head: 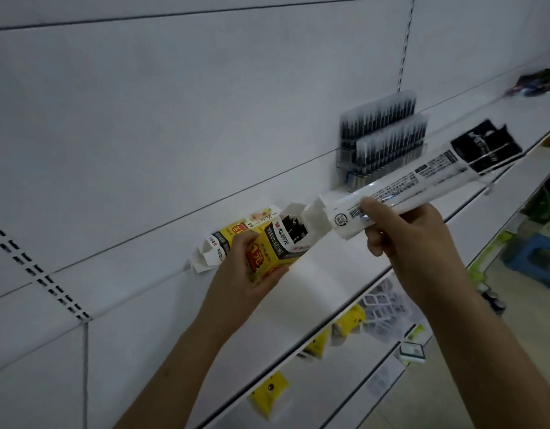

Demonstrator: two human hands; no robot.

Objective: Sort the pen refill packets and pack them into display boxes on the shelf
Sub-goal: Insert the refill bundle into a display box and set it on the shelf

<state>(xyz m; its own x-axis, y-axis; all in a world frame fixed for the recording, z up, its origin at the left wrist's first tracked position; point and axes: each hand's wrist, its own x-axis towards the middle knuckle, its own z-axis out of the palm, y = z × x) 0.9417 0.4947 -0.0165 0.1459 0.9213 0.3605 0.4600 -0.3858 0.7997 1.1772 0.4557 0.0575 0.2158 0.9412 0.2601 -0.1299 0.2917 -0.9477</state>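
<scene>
Refill packet [422, 178]: a long, flat, glossy packet, white with small black print along its length and a black printed header at the far end. The right hand [413, 239] pinches its near end, thumb on the printed face and fingers curled beneath. The packet slants up and to the right above the shelf [329, 267], clear of the shelf surface. Its near end sits just beside the open mouth of the display box [267, 243].

The display box is thin printed cardboard, yellow and black with white inner flaps folded outward at both ends. The left hand [248, 274] grips it from below, thumb across the yellow face and fingers wrapped around the underside. The box lies tilted on the shelf against the back panel [174, 119]. Dark contents show inside its open end; what they are cannot be told.

The shelf is a smooth white board. Behind the packet, against the back panel, stands a clear plastic rack [382, 140] holding rows of slim dark refills upright. Further right along the shelf lie blurred dark items [537, 83]. Below the shelf, yellow packets [267, 394] and clear-windowed packets [379, 308] hang on a lower level. A blue stool [533, 255] stands on the floor to the right of the shelf.
</scene>
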